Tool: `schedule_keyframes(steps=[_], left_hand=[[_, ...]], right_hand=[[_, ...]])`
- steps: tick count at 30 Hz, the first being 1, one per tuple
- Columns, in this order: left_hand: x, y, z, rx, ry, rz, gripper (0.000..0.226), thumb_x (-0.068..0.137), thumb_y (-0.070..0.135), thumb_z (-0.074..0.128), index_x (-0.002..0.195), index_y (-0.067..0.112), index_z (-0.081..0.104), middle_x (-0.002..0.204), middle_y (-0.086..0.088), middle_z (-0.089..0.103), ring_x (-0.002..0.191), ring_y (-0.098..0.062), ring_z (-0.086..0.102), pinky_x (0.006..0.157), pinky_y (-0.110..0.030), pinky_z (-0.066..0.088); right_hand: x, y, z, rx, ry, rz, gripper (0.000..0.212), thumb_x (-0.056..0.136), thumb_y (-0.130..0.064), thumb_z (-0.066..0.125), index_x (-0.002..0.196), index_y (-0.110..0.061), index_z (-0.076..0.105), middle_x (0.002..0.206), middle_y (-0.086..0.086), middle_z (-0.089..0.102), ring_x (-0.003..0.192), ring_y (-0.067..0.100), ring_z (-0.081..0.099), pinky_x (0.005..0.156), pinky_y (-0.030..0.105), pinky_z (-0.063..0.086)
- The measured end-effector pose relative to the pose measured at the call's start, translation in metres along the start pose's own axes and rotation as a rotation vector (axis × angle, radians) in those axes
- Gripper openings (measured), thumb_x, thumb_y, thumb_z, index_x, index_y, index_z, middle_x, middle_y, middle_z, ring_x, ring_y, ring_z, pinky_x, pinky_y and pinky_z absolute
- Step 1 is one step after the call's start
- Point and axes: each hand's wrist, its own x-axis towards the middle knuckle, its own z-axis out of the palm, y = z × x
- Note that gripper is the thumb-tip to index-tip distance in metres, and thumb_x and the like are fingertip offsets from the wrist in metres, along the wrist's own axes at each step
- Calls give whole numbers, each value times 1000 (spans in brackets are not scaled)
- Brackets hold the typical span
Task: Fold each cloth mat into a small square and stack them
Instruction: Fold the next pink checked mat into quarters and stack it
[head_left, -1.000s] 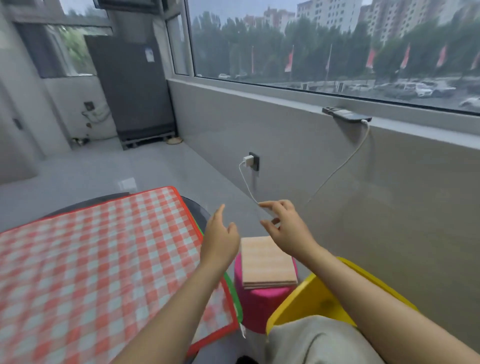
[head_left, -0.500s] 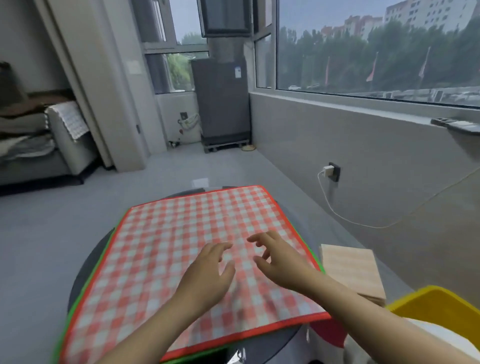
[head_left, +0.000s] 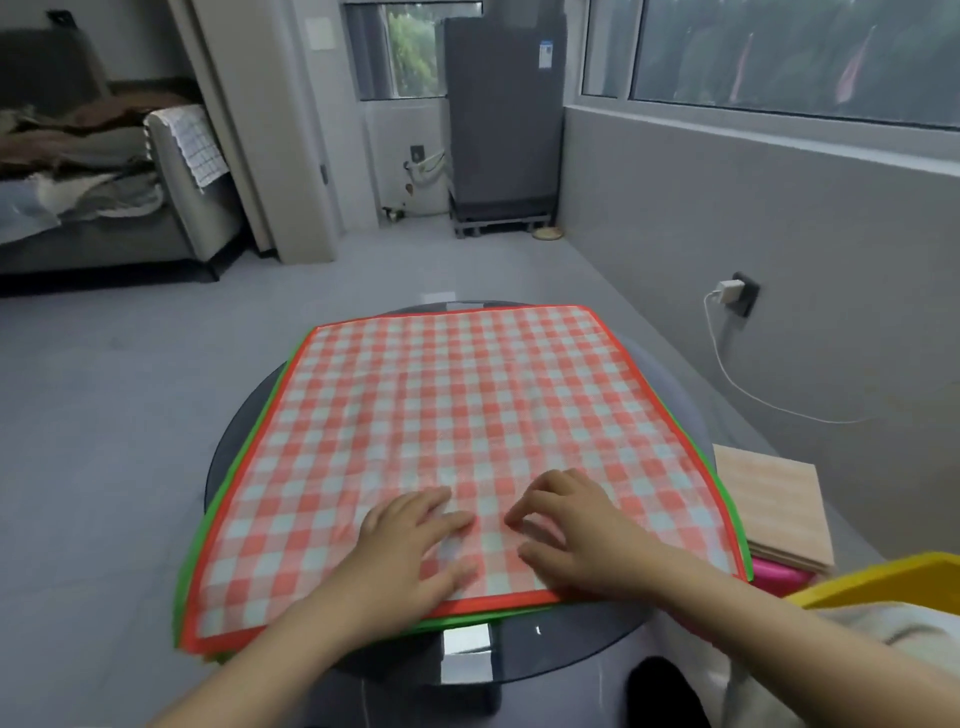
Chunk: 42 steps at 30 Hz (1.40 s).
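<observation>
Left hand (head_left: 410, 540) & right hand (head_left: 571, 525) flat, grips open, on checked mat (head_left: 457, 415)

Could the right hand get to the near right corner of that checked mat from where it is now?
Probably yes. The right hand lies flat on the checked mat, and nothing sits between it and that corner.

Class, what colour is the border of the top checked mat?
Orange-red border on the top mat, clearest in the head view.

two bare forearms, no sleeves, left hand (head_left: 410, 545) and right hand (head_left: 574, 530) without rings
</observation>
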Motion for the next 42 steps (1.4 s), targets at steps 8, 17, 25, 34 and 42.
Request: schedule_keyframes(steps=[8, 17, 25, 34, 42], left_hand=[[-14, -3, 7, -155, 22, 96, 79, 57, 93, 18, 124, 59, 45, 148, 25, 20, 135, 1, 8, 113, -25, 3], [-20, 12, -7, -203, -70, 70, 36, 77, 60, 57, 112, 54, 58, 133, 36, 21, 134, 1, 11, 115, -33, 10], [-22, 19, -29, -206, 117, -50, 19, 85, 44, 62, 93, 31, 73, 97, 17, 68, 92, 0, 58, 87, -26, 48], [-22, 29, -77, -32, 542, -130, 22, 90, 46, 53, 88, 34, 71, 73, 13, 67, 68, -9, 56, 54, -17, 35], [-30, 41, -115, 30, 780, 28, 15, 82, 43, 63, 80, 33, 74, 66, 11, 69, 59, -9, 53, 54, -12, 32]], right_hand=[[-16, -15, -1, 29, -152, -89, 54, 67, -66, 66, 116, -45, 57, 129, -17, 40, 119, 3, 26, 98, 23, 22], [-15, -20, -6, 93, -142, -21, 27, 70, -54, 70, 94, -42, 72, 112, -27, 47, 107, 0, 33, 86, 18, 29], [-12, -38, -19, 160, 16, 166, 17, 84, -42, 63, 88, -29, 73, 92, -12, 71, 83, 1, 59, 78, 24, 49], [-1, -49, -57, -132, 424, 162, 22, 91, -43, 52, 91, -25, 64, 65, -5, 63, 59, 19, 55, 47, 22, 30], [-6, -53, -90, -315, 742, -21, 17, 78, -40, 60, 67, -28, 65, 49, -10, 59, 41, 13, 53, 38, 16, 24]])
